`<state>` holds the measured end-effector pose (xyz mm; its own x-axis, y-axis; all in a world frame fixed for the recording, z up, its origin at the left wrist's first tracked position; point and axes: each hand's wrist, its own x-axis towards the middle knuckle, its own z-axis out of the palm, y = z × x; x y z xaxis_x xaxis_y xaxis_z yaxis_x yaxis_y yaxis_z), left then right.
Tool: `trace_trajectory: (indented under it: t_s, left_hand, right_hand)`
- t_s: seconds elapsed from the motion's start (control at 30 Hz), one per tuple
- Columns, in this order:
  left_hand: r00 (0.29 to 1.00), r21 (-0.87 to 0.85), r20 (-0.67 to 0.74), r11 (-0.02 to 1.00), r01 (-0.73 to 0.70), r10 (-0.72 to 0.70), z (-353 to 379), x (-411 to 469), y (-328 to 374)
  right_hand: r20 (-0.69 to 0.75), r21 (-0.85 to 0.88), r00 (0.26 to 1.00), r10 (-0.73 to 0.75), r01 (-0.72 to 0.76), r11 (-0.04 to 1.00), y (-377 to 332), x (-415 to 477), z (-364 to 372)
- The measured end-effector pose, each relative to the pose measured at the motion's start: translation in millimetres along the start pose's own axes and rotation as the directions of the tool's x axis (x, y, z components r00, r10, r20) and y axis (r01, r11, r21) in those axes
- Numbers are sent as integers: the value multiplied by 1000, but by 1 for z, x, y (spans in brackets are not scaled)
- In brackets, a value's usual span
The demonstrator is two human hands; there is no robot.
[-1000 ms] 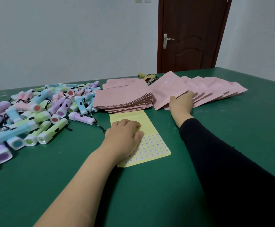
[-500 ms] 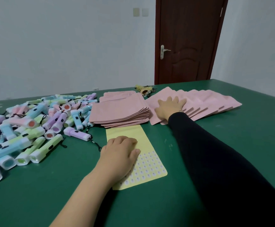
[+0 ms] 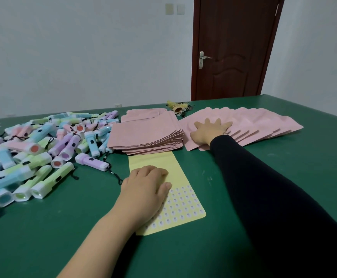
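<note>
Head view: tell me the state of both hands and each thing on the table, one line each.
right hand, fingers spread flat, pressing the fanned pink pouches.
left hand, fingers loosely bent, resting on the yellow sticker sheet.
fanned pink pouches, overlapping in a row, lying flat.
stacked pink pouches, neat pile, untouched.
yellow sticker sheet, flat, stickers only on its near half.
flashlights, loose heap, lying down.
door, closed.
</note>
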<state>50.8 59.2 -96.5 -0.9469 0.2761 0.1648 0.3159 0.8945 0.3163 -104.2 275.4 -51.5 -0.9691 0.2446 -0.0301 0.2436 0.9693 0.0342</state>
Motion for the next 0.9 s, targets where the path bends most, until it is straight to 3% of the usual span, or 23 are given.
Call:
trace_trajectory:
  t_s: [0.13, 0.2, 0.27, 0.33, 0.4, 0.47, 0.57, 0.63, 0.8, 0.9]
  left_hand:
    - [1000, -3, 11, 1000, 7, -7, -1, -1, 0]
    - [1000, 0, 17, 1000, 8, -8, -2, -1, 1]
    - [1000, 3, 24, 1000, 4, -4, -4, -1, 2]
    - [999, 7, 36, 1000, -2, 1, -5, -1, 3]
    - [999, 2, 45, 1000, -5, 5, -7, -2, 3]
    - [999, -14, 53, 1000, -3, 4, -10, -2, 2]
    - [999, -44, 55, 999, 2, 0, -13, -3, 1]
    - [999, -62, 51, 998, -2, 5, -14, -3, 1]
    - [997, -64, 65, 998, -27, 31, -16, -3, 0]
    - [997, -71, 65, 997, -34, 39, -16, -3, -1]
  right_hand:
    - [-57, 68, 998, -24, 28, 997, 3, -4, 4]
    - [-247, 157, 969, -25, 66, 985, -4, -10, 0]
    - [-518, 286, 854, -48, 226, 931, -22, -20, -11]
    - [-656, 299, 739, -156, 444, 844, -47, -31, -23]
    - [-560, 185, 719, -411, 592, 784, -74, -45, -28]
    - [-288, 16, 745, -601, 632, 775, -95, -54, -24]
    - [-115, -158, 775, -622, 604, 781, -110, -62, -12]
    - [-143, -193, 782, -607, 580, 792, -110, -66, -3]
    - [-372, -264, 684, -628, 571, 778, -103, -63, 13]
    - [-416, -269, 684, -600, 537, 799, -101, -62, 15]
